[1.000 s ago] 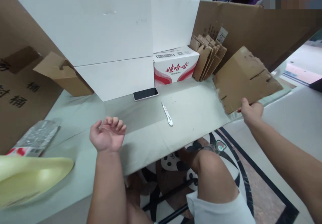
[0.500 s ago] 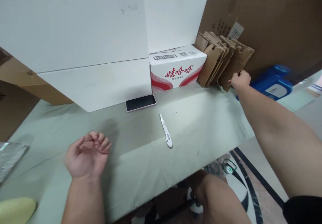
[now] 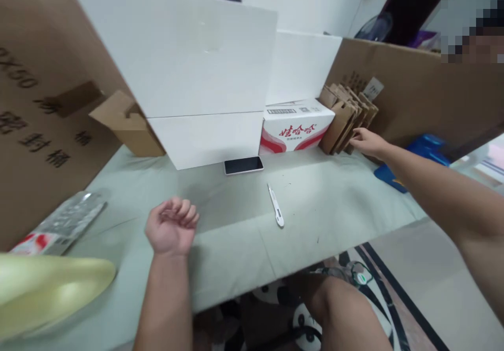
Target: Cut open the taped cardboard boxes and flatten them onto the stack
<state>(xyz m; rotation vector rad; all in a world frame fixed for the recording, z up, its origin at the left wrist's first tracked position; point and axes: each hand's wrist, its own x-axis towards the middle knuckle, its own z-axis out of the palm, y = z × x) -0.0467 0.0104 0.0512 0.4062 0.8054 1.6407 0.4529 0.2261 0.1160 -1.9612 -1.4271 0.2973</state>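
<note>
Leaning at upper right of centre, the cardboard stack [image 3: 346,117] is met at its foot by the right hand [image 3: 366,142], fingers open, and 1 clumsy nudge could topple it; the left hand [image 3: 172,226], loosely closed and empty, hovers by the cutter [image 3: 275,205] mid-frame.

L hand [image 3: 172,230] & R hand [image 3: 364,142]: both bare, same for wrists & forearms up to the frame edge. R arm is bare past the elbow and looks large & soft-focus close to the cam. One bare knee [image 3: 343,309] shows low in the view.
</note>
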